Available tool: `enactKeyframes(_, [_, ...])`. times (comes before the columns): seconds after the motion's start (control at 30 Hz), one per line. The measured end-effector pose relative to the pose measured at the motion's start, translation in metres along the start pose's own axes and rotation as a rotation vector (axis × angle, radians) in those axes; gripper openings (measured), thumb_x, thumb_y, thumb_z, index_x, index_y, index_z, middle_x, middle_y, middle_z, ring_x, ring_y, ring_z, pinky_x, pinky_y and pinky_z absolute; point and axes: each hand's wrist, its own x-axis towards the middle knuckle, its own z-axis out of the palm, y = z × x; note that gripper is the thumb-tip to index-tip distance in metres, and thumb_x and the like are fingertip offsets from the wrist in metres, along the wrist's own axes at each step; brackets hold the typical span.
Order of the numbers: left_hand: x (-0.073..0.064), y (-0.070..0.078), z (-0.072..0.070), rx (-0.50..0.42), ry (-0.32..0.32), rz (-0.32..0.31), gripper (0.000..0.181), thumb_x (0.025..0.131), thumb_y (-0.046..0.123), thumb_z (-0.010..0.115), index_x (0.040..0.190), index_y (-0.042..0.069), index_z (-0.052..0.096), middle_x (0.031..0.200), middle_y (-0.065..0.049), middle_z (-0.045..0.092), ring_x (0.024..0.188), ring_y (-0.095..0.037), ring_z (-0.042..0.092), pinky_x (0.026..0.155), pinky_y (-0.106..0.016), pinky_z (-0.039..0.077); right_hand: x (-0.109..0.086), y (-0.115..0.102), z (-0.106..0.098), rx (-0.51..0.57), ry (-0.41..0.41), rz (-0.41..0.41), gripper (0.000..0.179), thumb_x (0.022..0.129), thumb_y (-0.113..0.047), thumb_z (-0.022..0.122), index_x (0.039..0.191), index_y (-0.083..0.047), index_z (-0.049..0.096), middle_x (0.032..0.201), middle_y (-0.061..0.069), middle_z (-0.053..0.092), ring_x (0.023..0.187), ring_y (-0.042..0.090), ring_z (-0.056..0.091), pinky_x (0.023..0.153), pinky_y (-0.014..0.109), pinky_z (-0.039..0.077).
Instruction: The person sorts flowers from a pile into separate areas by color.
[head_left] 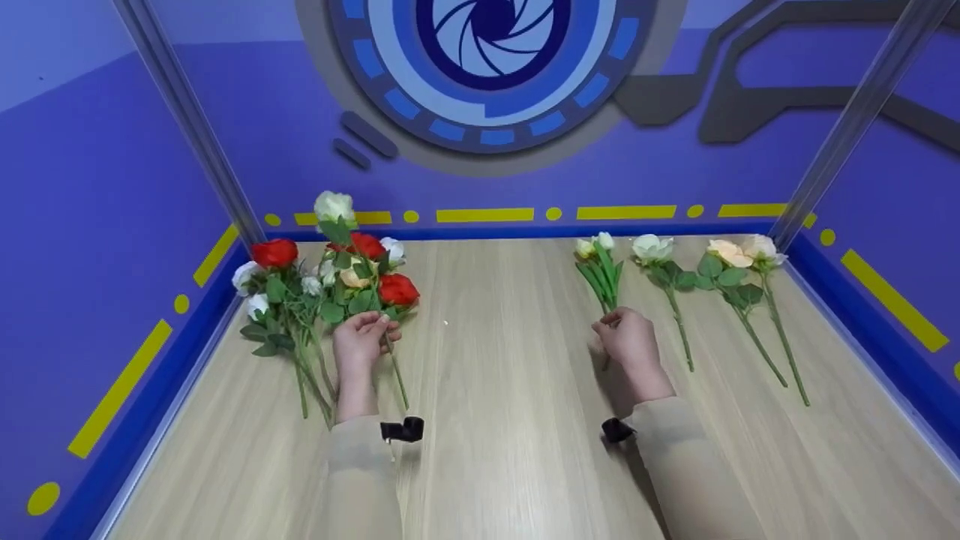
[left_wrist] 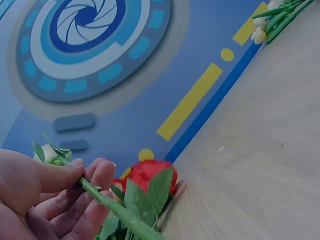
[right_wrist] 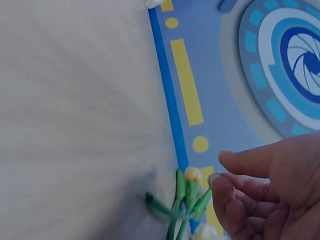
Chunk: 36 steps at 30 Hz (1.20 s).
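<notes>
My left hand (head_left: 360, 343) pinches the green stem of a white rose (head_left: 334, 206) between thumb and fingers. The bloom stands above the other flowers, and the stem's lower end (head_left: 401, 390) points down toward me. In the left wrist view the stem (left_wrist: 112, 204) crosses the fingers, with red petals (left_wrist: 150, 174) behind. Over the tulip bunch (head_left: 600, 270), my right hand (head_left: 630, 341) has its fingers bent and nothing between thumb and fingertips. White and pale yellow tulips (right_wrist: 193, 176) show just past those fingertips in the right wrist view.
Red roses (head_left: 274, 253) and white flowers lie bunched on the left of the wooden table (head_left: 495, 390). On the right lie a white rose (head_left: 652, 248), a peach rose (head_left: 730, 254) and a pale pink rose (head_left: 763, 251). Blue-purple walls (head_left: 247, 142) enclose the back and sides.
</notes>
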Motion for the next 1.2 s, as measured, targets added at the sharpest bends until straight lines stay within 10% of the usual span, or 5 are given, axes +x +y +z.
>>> enactKeyframes(0.5, [-0.036, 0.009, 0.071, 0.044, -0.216, 0.207, 0.018, 0.101, -0.001, 0.061, 0.116, -0.01, 0.064, 0.099, -0.027, 0.077, 0.078, -0.018, 0.078, 0.069, -0.029, 0.064, -0.027, -0.048, 0.034, 0.226, -0.138, -0.141, 0.011, 0.097, -0.011, 0.07, 0.096, 0.0, 0.075, 0.078, 0.011, 0.072, 0.06, 0.013, 0.065, 0.06, 0.03, 0.058])
enactKeyframes(0.87, [-0.059, 0.0, 0.11, 0.042, -0.393, 0.223, 0.017, 0.103, 0.002, 0.059, 0.117, -0.008, 0.061, 0.102, -0.023, 0.078, 0.092, -0.024, 0.079, 0.078, -0.031, 0.064, -0.052, -0.072, 0.066, 0.422, -0.375, -0.283, 0.021, 0.1, -0.009, 0.066, 0.11, 0.008, 0.074, 0.098, 0.023, 0.078, 0.08, 0.025, 0.078, 0.075, 0.038, 0.064])
enactKeyframes(1.2, [-0.063, -0.007, 0.123, 0.051, -0.411, 0.226, 0.016, 0.102, 0.002, 0.061, 0.114, -0.008, 0.062, 0.103, -0.024, 0.077, 0.095, -0.024, 0.078, 0.08, -0.032, 0.064, -0.061, -0.078, 0.072, 0.471, -0.356, -0.288, 0.012, 0.094, -0.001, 0.07, 0.097, 0.01, 0.073, 0.085, 0.018, 0.076, 0.067, 0.005, 0.066, 0.064, 0.024, 0.058])
